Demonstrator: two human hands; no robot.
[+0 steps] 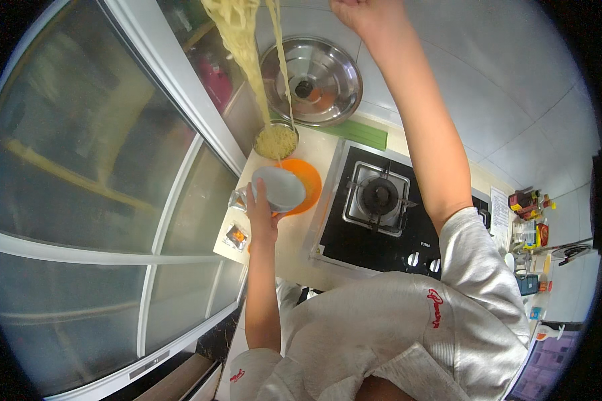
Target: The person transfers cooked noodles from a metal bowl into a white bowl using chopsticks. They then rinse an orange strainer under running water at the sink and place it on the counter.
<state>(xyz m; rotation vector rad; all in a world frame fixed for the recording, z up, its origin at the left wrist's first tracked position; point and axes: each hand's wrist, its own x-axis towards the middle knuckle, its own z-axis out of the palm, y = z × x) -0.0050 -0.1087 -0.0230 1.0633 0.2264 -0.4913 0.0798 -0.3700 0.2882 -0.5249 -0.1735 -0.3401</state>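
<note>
One grey bowl (281, 190) in the left hand (265, 212), fingers clasping its side, right over one orange bowl (311, 177)! Long noodles (242, 43) dangle to one metal bowl (276, 142) just behind. The right hand (362, 12) is high, cut off; its fingers I can't read. Two packets (235, 236) crowd the counter's (284, 254) left edge; one stove (398, 247) sits close right, bare counter nearer the body.

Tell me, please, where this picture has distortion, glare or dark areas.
In the head view, the corners fall to black and the white door frame bends toward the rim; in the head view, the steel lid carries bright glare and an orange patch, likely a reflection; also in the head view, the right hand is cropped by the upper edge.
</note>
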